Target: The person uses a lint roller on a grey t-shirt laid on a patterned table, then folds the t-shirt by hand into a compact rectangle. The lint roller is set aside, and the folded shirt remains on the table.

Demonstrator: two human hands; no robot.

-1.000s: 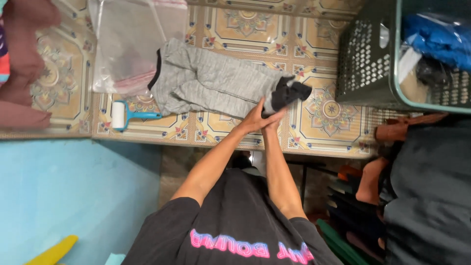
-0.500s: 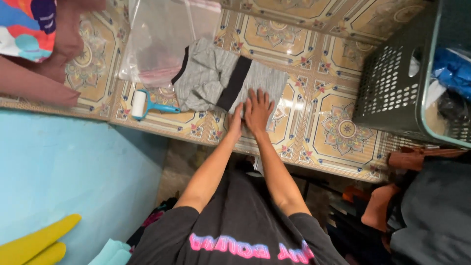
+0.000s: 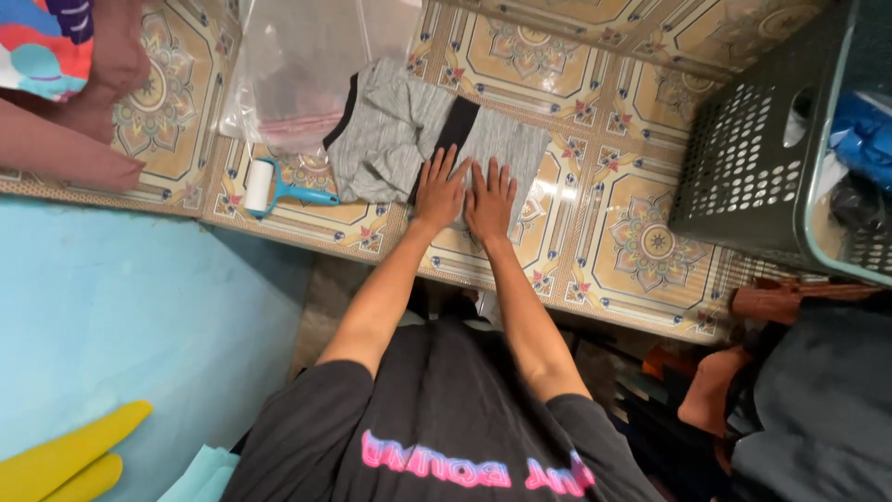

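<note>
A grey garment [image 3: 390,139] with a black band [image 3: 453,130] lies folded on a patterned tiled ledge [image 3: 632,242]. My left hand [image 3: 439,191] and my right hand [image 3: 490,200] lie side by side, palms down and fingers spread. Both press flat on the near right part of the garment, next to the black band. Neither hand grips anything.
A lint roller [image 3: 269,191] with a blue handle lies left of the garment, below a clear plastic bag [image 3: 307,65]. A dark green laundry basket [image 3: 743,158] holding clothes stands at the right. Another person's arm [image 3: 65,153] rests at the far left. A blue surface [image 3: 139,307] lies below the ledge.
One second ago my hands held the garment's black end at the right. That end has since been folded over leftwards, and both hands now lie flat on the folded garment.
</note>
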